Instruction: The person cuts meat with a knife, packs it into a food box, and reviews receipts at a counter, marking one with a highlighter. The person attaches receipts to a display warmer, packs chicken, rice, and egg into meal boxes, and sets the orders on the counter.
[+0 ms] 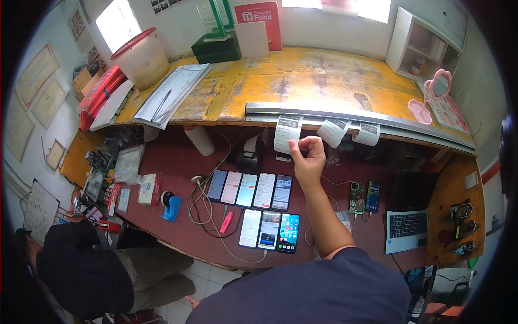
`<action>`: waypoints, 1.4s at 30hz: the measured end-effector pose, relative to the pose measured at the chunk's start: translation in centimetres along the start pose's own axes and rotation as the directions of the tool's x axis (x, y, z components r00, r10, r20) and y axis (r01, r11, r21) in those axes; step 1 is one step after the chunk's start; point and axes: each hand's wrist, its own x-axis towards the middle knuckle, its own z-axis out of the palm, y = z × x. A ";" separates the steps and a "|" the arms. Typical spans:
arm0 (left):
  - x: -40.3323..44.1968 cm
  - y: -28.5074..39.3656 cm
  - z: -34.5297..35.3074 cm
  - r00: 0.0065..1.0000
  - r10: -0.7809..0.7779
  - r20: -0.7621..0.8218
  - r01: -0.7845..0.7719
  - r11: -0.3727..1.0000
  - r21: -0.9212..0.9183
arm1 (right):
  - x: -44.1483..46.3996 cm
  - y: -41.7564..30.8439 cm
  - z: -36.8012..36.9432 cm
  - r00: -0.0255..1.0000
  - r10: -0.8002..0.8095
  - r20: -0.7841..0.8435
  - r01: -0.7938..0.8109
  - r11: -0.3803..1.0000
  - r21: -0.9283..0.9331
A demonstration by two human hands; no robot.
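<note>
My right hand (pixel 309 156) reaches up to the shelf edge, thumb and fingers closed on the lower end of a printed paper receipt (pixel 287 132). The receipt's top sits at a metal rail (pixel 345 113) along the shelf. Two more curled receipts hang from the rail, a middle receipt (pixel 333 132) and a right receipt (pixel 367 134). Below my forearm lie two rows of smartphones (pixel 264 190), most with lit screens. Only fingertips of my left hand (pixel 191 301) show beside my body at the bottom; what they do is hidden.
A laptop (pixel 407 232) and two charging phones (pixel 364 197) are on the right. Cables, a pink highlighter (pixel 226 222) and a blue tape dispenser (pixel 171 207) lie on the left. A black printer (pixel 251 153) stands under the shelf. Another person (pixel 86 270) is at lower left.
</note>
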 end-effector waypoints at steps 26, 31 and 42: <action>1.4 0.6 1.8 0.998 -0.004 0.057 0.001 0.998 0.061 | 2.5 -1.0 -0.1 0.982 0.128 0.138 -0.117 0.990 -0.085; 1.5 0.5 2.0 0.997 -0.006 0.077 0.001 0.998 0.065 | 2.1 -2.1 -0.1 0.970 0.184 0.157 -0.165 0.978 -0.125; 7.1 -2.1 1.9 0.990 0.094 0.110 -0.102 0.993 0.066 | 2.6 -2.4 -0.3 0.969 0.211 0.130 -0.218 0.975 0.042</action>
